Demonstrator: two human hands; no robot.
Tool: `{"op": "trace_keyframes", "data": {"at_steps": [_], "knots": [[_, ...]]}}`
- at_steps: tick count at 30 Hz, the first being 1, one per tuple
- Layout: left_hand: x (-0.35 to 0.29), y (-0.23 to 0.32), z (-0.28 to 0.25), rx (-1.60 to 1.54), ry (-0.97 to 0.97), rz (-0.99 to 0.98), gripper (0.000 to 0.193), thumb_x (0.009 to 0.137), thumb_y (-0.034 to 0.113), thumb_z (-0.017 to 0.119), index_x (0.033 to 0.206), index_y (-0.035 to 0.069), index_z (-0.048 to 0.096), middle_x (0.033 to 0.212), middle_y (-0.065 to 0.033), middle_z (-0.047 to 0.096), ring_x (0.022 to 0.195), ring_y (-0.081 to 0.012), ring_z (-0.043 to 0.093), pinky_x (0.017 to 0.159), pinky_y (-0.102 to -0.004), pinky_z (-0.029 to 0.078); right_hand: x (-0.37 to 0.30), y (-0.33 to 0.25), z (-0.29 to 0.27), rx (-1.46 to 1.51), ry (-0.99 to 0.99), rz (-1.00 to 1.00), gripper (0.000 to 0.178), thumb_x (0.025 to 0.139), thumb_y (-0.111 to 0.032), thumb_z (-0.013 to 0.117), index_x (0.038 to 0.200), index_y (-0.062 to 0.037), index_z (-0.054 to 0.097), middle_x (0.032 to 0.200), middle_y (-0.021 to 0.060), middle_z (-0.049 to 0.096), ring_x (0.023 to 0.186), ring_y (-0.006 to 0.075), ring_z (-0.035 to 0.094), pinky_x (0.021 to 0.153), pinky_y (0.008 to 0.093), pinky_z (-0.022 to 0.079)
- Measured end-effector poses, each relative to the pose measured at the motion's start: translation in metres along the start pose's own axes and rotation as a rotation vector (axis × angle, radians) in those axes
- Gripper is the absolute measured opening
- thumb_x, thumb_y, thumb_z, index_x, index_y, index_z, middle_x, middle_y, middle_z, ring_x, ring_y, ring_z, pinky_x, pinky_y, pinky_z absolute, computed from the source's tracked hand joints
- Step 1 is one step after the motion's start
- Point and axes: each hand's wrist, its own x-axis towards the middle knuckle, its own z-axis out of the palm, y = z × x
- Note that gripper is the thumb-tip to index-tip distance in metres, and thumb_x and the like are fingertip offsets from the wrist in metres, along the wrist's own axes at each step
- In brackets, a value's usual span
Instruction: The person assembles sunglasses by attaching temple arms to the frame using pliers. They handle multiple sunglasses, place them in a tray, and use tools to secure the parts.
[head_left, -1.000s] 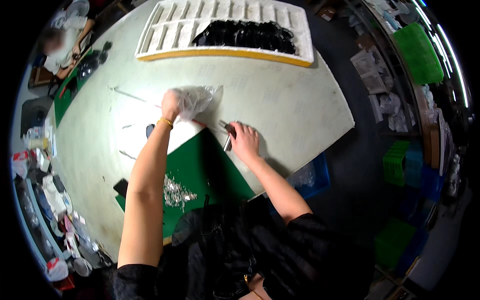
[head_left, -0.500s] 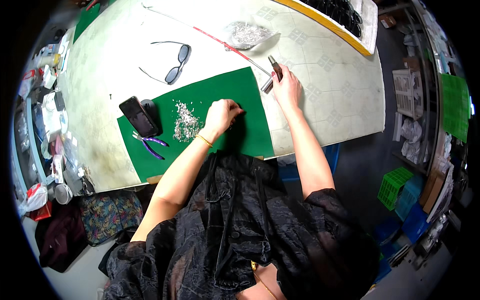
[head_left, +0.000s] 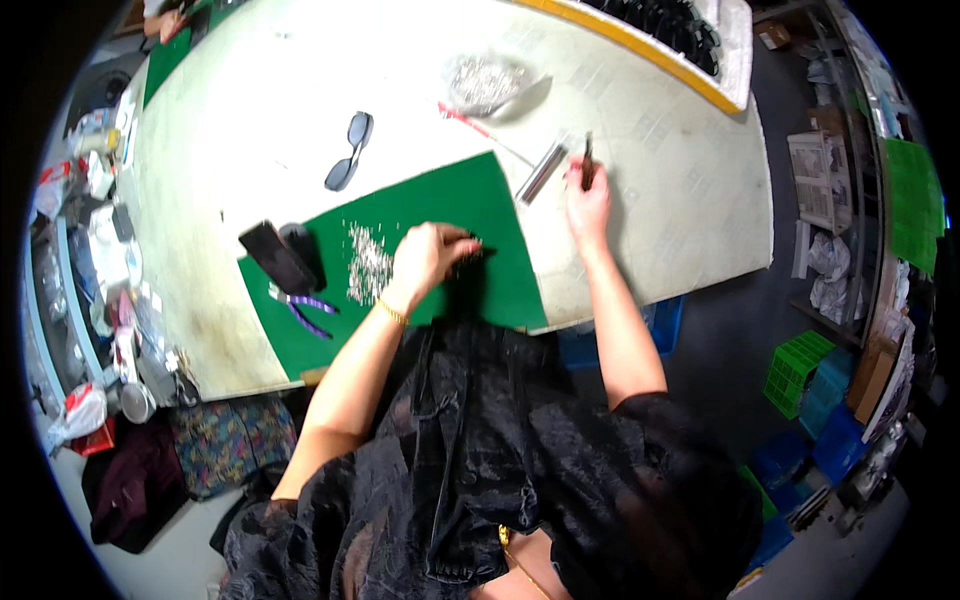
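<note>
The pale counter (head_left: 250,130) carries a green mat (head_left: 440,205), our landmark. On the mat, left hand (head_left: 425,262) pinches fingers together over something tiny, just right of the pile of small silvery parts (head_left: 368,262). Off the mat's right corner, right hand (head_left: 588,200) grips a dark slim tool (head_left: 587,160). Looks like part-picking; next calls for bringing part and tool together.

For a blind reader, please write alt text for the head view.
A person's left hand rests on a green mat beside a pile of small silvery parts, while the right hand holds a dark slim tool. Sunglasses lie on the pale table.
</note>
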Motion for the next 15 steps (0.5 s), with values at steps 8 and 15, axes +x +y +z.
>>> {"op": "trace_keyframes", "data": {"at_steps": [8, 15], "knots": [[0.019, 0.03, -0.014, 0.296, -0.081, 0.121, 0.017, 0.085, 0.026, 0.067, 0.091, 0.011, 0.072, 0.08, -0.0101, 0.071, 0.076, -0.0293, 0.068, 0.068, -0.0396, 0.054, 0.094, -0.05, -0.031, -0.208, 0.13, -0.335, 0.021, 0.084, -0.007, 0.063, 0.106, -0.0027, 0.062, 0.111, 0.0153, 0.056, 0.101, 0.0308, 0.061, 0.087, 0.0398, 0.05], [0.157, 0.182, -0.075, -0.007, 0.402, 0.691, 0.024, 0.092, 0.023, 0.062, 0.089, 0.0, 0.063, 0.077, -0.0206, 0.065, 0.065, -0.0376, 0.061, 0.059, -0.0416, 0.048, 0.231, -0.035, -0.067, -0.454, 0.328, -0.479, 0.04, 0.084, -0.005, 0.065, 0.122, -0.0061, 0.051, 0.127, 0.0169, 0.045, 0.114, 0.0369, 0.052, 0.095, 0.0418, 0.046]]}}
